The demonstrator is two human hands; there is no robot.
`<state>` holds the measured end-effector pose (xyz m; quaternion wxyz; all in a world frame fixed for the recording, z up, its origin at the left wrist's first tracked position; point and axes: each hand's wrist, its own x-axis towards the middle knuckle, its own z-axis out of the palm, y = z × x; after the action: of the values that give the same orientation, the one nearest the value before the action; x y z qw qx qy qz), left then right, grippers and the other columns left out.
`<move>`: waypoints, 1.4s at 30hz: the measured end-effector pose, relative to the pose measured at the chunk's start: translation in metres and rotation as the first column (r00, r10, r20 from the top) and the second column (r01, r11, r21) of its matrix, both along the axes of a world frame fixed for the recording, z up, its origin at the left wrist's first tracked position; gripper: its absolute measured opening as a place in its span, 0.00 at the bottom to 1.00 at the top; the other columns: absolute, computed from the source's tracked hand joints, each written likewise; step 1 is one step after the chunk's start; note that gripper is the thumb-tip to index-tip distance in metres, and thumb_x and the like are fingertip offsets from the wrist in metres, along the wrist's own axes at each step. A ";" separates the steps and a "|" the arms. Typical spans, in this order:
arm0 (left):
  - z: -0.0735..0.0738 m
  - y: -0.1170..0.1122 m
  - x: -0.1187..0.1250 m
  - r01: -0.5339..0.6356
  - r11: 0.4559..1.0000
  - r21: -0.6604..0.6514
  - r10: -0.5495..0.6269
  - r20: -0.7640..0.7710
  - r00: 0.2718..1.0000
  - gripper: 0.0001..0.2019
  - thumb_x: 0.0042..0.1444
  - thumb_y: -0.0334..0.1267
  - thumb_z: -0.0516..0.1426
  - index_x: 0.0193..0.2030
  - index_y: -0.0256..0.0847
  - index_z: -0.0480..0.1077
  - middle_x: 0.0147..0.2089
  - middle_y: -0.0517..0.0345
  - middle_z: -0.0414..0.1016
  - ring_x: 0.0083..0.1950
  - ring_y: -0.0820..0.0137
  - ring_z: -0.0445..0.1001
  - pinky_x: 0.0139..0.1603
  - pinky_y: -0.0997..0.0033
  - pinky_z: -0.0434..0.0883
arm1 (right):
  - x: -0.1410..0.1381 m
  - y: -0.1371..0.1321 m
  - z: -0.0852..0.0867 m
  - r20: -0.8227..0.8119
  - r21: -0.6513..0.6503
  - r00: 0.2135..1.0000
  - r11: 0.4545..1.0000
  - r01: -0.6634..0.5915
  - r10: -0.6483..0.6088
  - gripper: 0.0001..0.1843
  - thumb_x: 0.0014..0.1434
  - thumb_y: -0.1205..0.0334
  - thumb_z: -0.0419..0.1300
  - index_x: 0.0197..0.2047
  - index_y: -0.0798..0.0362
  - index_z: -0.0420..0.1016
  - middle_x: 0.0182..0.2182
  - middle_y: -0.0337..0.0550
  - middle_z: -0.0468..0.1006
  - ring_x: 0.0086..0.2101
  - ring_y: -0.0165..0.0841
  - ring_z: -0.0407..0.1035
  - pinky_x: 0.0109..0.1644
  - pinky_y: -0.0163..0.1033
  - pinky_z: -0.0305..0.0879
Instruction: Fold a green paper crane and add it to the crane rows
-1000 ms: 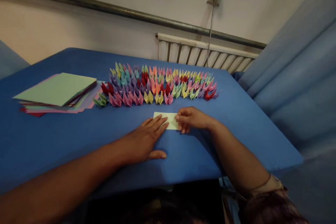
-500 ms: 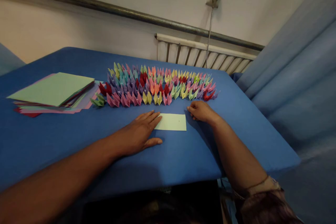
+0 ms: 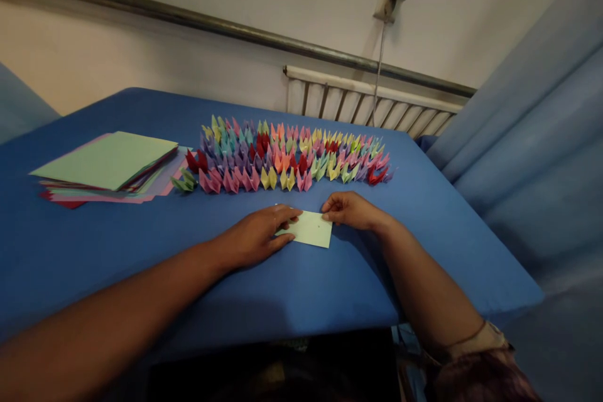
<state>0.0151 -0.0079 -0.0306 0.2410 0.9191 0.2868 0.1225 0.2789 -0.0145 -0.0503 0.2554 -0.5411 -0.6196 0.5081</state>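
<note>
A pale green folded paper rectangle [image 3: 311,228] lies on the blue table [image 3: 117,245] near its front edge. My left hand [image 3: 257,239] pinches the paper's left end between thumb and fingers. My right hand [image 3: 351,210] rests at the paper's upper right corner, fingertips curled onto the edge. Behind the paper stand rows of small folded paper pieces [image 3: 287,154] in pink, yellow, purple, red and green.
A stack of coloured paper sheets [image 3: 110,166] with a green sheet on top lies at the left. A radiator [image 3: 372,103] and a wall rail stand behind the table. A blue curtain [image 3: 532,132] hangs at the right.
My left hand has closed from lying flat beside the paper to pinching its left end. My right hand came back from the far right onto the upper right corner.
</note>
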 end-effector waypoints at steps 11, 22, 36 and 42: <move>-0.001 0.000 0.000 -0.033 0.999 -0.031 0.034 0.056 0.998 0.26 0.61 0.38 0.53 0.66 0.43 0.60 0.48 0.53 0.76 0.44 0.66 0.75 0.49 0.64 0.71 | -0.011 -0.014 0.018 0.179 0.350 0.969 0.909 -0.227 0.172 0.06 0.59 0.62 0.61 0.40 0.52 0.79 0.38 0.40 0.76 0.37 0.31 0.70 0.44 0.36 0.66; 0.008 -0.004 0.000 0.041 0.992 0.118 -0.048 0.056 0.997 0.10 0.63 0.34 0.51 0.46 0.41 0.72 0.41 0.56 0.77 0.42 0.67 0.74 0.44 0.69 0.69 | -0.019 -0.022 0.029 0.010 0.306 0.980 0.933 -0.190 0.196 0.16 0.65 0.51 0.55 0.40 0.53 0.78 0.38 0.41 0.77 0.40 0.33 0.71 0.46 0.36 0.67; 0.012 0.004 -0.011 -0.026 0.998 0.054 0.024 0.033 0.999 0.08 0.57 0.35 0.57 0.44 0.41 0.70 0.52 0.51 0.73 0.51 0.61 0.74 0.51 0.62 0.71 | -0.007 -0.009 -0.001 -0.101 0.089 0.993 0.994 -0.056 0.065 0.27 0.55 0.61 0.64 0.57 0.51 0.66 0.36 0.39 0.75 0.35 0.31 0.70 0.41 0.38 0.68; 0.027 -0.004 -0.015 0.011 0.938 0.346 0.002 -0.038 0.999 0.27 0.56 0.35 0.59 0.63 0.48 0.63 0.76 0.49 0.39 0.74 0.47 0.42 0.69 0.41 0.53 | -0.007 -0.010 0.002 0.138 0.219 0.982 0.963 -0.158 0.129 0.14 0.58 0.58 0.62 0.46 0.54 0.75 0.32 0.39 0.75 0.31 0.30 0.68 0.36 0.35 0.63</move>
<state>0.0004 -0.0123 -0.0038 0.0703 0.9499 0.2631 0.1530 0.2716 -0.0244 -0.0479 0.2399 -0.4919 -0.7261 0.4163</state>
